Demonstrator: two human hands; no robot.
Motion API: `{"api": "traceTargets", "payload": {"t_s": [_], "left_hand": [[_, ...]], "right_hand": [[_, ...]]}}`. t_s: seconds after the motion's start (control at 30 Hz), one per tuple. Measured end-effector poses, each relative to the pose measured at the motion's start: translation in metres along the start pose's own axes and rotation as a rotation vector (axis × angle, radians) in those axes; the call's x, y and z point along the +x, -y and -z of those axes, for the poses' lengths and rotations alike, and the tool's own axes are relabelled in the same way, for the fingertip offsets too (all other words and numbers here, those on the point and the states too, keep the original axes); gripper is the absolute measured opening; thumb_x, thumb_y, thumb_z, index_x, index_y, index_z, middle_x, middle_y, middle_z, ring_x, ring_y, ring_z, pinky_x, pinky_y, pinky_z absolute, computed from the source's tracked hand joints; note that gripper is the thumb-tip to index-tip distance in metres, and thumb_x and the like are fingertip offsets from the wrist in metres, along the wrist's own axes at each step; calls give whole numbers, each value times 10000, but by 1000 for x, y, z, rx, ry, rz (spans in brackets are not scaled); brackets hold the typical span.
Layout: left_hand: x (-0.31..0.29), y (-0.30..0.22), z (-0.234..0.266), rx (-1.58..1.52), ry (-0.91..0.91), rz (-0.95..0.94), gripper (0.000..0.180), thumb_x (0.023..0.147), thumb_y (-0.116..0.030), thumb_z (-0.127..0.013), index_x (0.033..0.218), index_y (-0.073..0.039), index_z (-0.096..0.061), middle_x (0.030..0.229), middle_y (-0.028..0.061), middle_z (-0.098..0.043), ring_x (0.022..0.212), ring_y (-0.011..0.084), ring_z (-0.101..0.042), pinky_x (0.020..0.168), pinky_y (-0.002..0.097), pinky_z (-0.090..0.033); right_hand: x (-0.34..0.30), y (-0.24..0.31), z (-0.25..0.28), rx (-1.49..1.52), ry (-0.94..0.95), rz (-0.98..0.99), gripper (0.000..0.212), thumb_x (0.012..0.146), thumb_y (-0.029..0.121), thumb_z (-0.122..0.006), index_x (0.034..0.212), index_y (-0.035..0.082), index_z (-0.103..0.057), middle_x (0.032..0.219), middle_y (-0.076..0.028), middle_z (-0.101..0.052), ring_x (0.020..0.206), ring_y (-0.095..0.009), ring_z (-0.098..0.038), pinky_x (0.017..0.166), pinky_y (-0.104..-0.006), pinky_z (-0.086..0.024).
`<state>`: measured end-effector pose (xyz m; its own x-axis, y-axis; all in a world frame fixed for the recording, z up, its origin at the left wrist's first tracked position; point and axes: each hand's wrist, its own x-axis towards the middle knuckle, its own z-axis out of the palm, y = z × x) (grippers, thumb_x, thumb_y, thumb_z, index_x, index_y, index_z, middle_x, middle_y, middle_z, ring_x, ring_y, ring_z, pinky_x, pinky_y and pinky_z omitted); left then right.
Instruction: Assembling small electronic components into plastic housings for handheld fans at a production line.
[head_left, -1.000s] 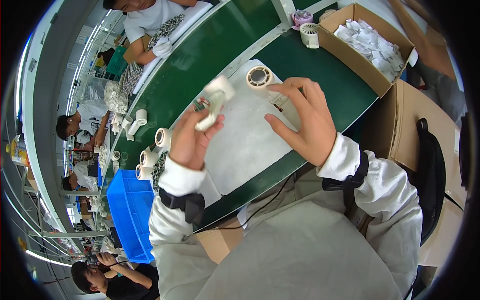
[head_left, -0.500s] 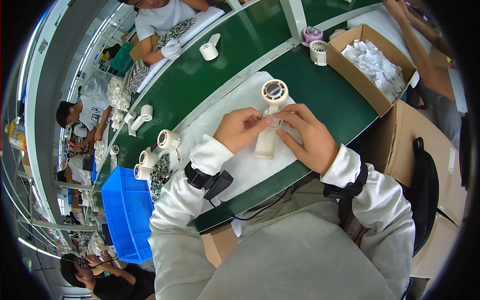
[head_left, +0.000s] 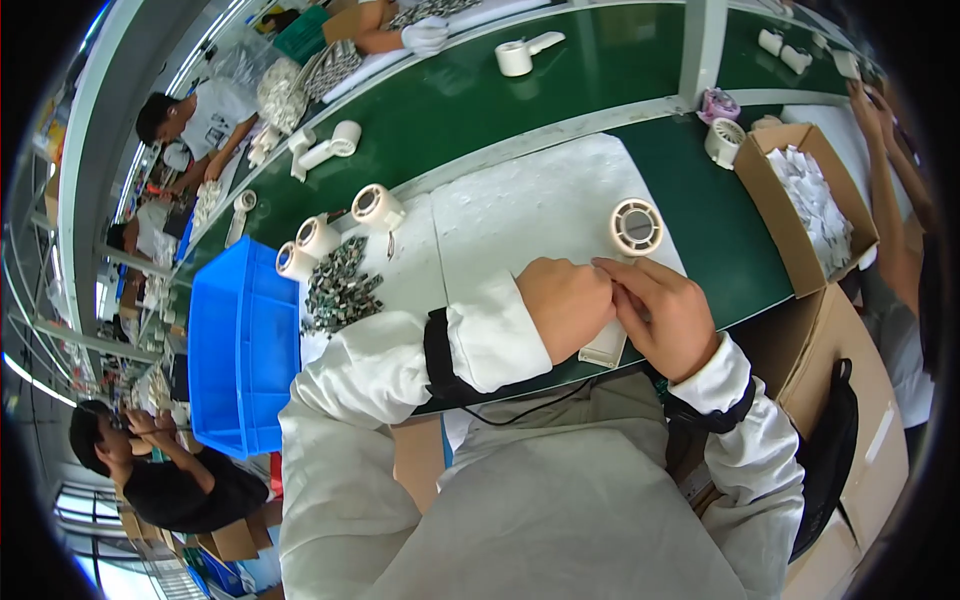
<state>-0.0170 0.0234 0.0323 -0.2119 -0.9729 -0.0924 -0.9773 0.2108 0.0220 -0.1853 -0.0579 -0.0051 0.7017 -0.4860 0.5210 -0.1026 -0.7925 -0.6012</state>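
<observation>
A cream handheld fan lies near the right end of the white foam sheet (head_left: 530,200). Its round fan head (head_left: 636,228) shows beyond my hands and its handle end (head_left: 603,347) shows below them. The middle of the fan is hidden. My left hand (head_left: 570,308), back upward, is closed over that middle, its fingertips out of sight. Against it, my right hand (head_left: 668,318) is closed too, thumb and fingers pinched together. What sits between the fingers of either hand is too hidden to make out.
To the left are a blue plastic bin (head_left: 240,350), a pile of small circuit boards (head_left: 342,285) and several cream fan heads (head_left: 377,207). A cardboard box of white slips (head_left: 808,205) stands right. Beyond the rail, a green belt (head_left: 440,120) carries more fan parts. Co-workers sit around.
The view has swung, shifting the scene. My left hand has turned back-upward and closed in against my right hand, over the fan's middle; before, both hands' fingertips showed at the fan's neck.
</observation>
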Motion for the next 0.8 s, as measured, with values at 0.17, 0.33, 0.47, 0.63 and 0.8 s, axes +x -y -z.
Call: {"api": "traceTargets", "payload": {"t_s": [0.17,0.33,0.47,0.63,0.8], "left_hand": [[-15,6,7,-104,-116,-11,191,899,-177,-647,856,4,-605,697,150,-660,624,347,-680,552,444,-532],[-28,2,7,-66,-159,5,132,815,-111,-661,849,7,-613,678,143,-660,625,319,-690,543,413,-533],[-26,-1,13,-77,-163,-45,134,774,-94,-671,842,7,-617,665,141,-659,621,303,-692,540,406,-530],[-30,-3,7,-182,-215,-90,187,913,-202,-666,876,-31,-602,702,122,-663,636,319,-688,540,407,-524],[-85,64,50,-170,-110,312,210,925,-229,-679,965,-28,-634,783,145,-687,725,375,-684,657,461,-554]], "right_hand": [[1,3,2,15,89,-16,267,811,33,-719,1077,11,-705,710,-89,-546,543,-222,-518,531,-352,-432],[4,9,7,-8,149,-46,169,814,82,-741,975,34,-723,678,-66,-579,538,-214,-556,520,-337,-449],[3,8,5,-13,146,-43,158,796,85,-758,943,35,-729,663,-66,-574,522,-210,-528,510,-339,-431],[2,5,5,-18,169,8,151,786,80,-765,928,37,-738,659,-62,-577,506,-205,-505,501,-344,-413],[-1,9,-2,108,132,-122,170,780,-1,-762,948,15,-744,678,-63,-572,525,-134,-446,500,-293,-357]]}}
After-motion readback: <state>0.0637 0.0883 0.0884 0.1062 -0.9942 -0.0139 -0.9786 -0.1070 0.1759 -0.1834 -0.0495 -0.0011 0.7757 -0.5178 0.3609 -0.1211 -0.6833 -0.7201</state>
